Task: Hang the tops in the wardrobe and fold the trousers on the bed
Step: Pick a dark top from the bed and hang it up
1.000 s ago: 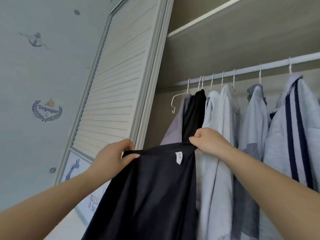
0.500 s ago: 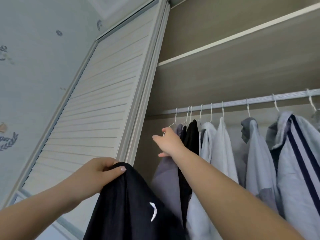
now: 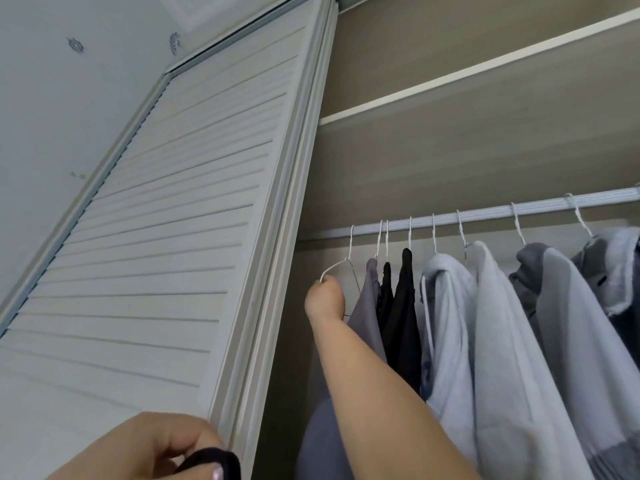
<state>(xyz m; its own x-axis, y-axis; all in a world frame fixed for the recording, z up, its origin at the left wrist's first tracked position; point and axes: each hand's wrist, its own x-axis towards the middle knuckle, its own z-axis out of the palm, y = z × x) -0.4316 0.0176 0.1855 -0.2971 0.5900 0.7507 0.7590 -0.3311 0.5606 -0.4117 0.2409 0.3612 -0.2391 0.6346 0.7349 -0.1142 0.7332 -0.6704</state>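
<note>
Left hand: the left hand (image 3: 157, 448), cut off by the bottom edge, curls thumb and fingers round a fold of the black top (image 3: 213, 461); only a small dark strip of the garment shows, the rest lies below the frame.
Right hand: the right hand (image 3: 325, 301) is raised at the left end of the rail, fingers closed on the shoulder of an empty white hanger (image 3: 341, 271); the fingertips are turned away and cannot be made out.
Hanger: thin white wire, hook over the rail, its lower part hidden behind the hand and the grey top.
Door: a pale slatted door (image 3: 166, 237) fills the left, its edge just beside the left hand.
Rail: a silver rail (image 3: 485, 214) runs under a shelf (image 3: 450, 77), cut off at the right edge.
Hung tops: a grey top (image 3: 369, 306) just beside the right hand, then two black ones (image 3: 401, 313), two pale blue shirts (image 3: 446, 323), and darker grey pieces further right, partly out of frame; the forearm covers their lower left parts.
Wall: pale, with small blurred motifs at upper left.
</note>
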